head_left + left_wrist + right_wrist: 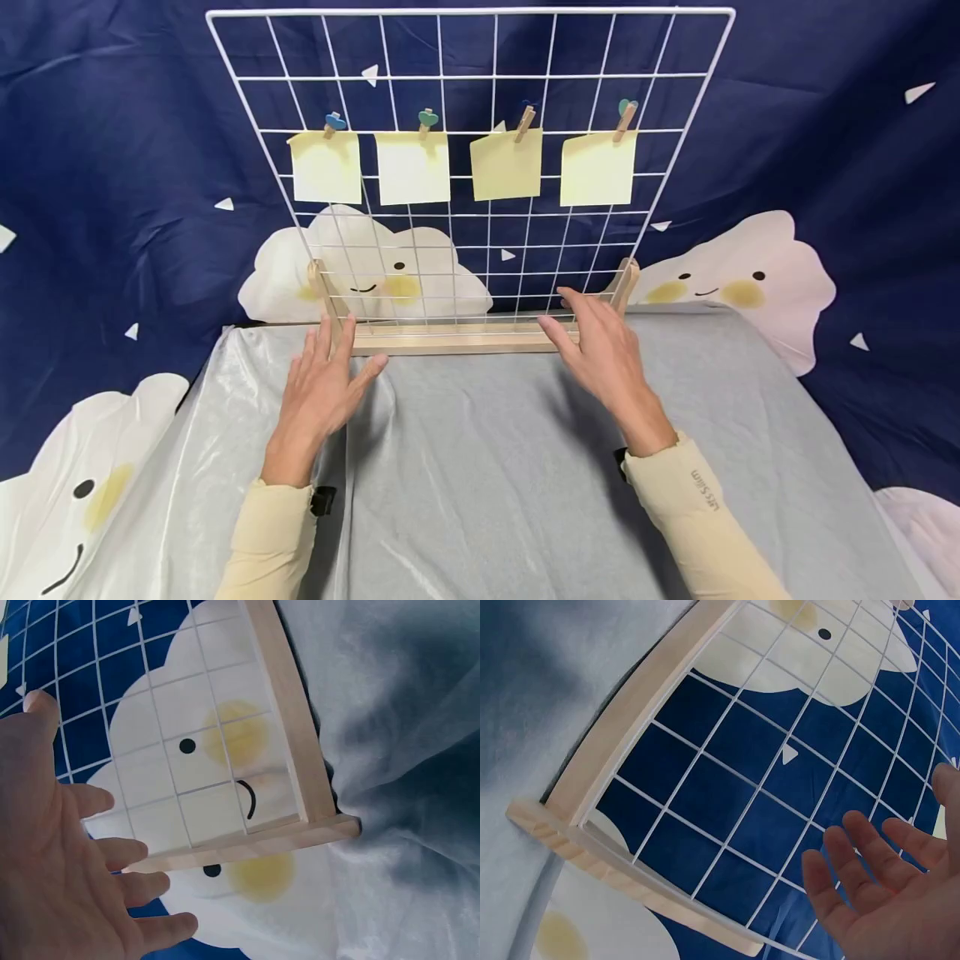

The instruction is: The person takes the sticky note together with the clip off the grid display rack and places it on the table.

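A white wire grid [472,242] stands upright in a light wooden base [457,340] at the far side of the table. Four is avoided: several yellow paper notes [412,168] hang in a row on it, each under a small wooden clothespin [525,123], some topped with a blue or green heart. My left hand [321,392] is spread, its fingertips near the base's left end; the left wrist view shows the hand [75,877] with nothing in it. On the other side, my right hand [600,346], fingers loosely bent and holding nothing, hovers before the base's right end.
A grey cloth [480,467] covers the table. Behind the grid hangs a dark blue curtain [120,233] printed with white smiling clouds and small triangles. Wooden uprights [624,285] hold the grid's sides.
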The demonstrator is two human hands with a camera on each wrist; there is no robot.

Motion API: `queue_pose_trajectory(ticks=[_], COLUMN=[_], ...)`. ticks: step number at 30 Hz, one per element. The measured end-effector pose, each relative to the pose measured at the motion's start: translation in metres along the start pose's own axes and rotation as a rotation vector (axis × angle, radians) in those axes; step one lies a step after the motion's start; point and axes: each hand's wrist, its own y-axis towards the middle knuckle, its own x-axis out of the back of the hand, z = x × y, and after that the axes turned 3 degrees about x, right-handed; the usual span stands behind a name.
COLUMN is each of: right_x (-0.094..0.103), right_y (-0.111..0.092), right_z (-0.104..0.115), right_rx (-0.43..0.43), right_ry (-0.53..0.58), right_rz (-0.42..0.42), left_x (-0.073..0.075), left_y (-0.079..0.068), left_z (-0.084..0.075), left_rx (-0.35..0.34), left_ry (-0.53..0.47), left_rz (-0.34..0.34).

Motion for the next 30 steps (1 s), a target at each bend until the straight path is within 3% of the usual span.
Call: queue_pose_trajectory(ticks=[10,15,25,30], right_x=[-0.004,-0.004,-0.002,-0.003], right_y=[0.010,0.016,0.034,0.042], right_z=[0.013,0.021,0.038,0.048], right_rx=[0.088,0.101,0.152,0.182], right_ry=[0.033,0.049,0.079,0.126], right_rz=[-0.109,-0.120,-0.144,-0.147], left_x=[0.001,0.008,0.015,0.016], left_y=[0.001,0.004,0.012,0.016], left_z=[0.001,-0.005,-0.012,-0.014], left_rx=[-0.008,0.016,0.033,0.019], left_ry=[-0.093,-0.181,-0.395,-0.453], left_rz=[-0.088,-0.131,-0.290,-0.357])
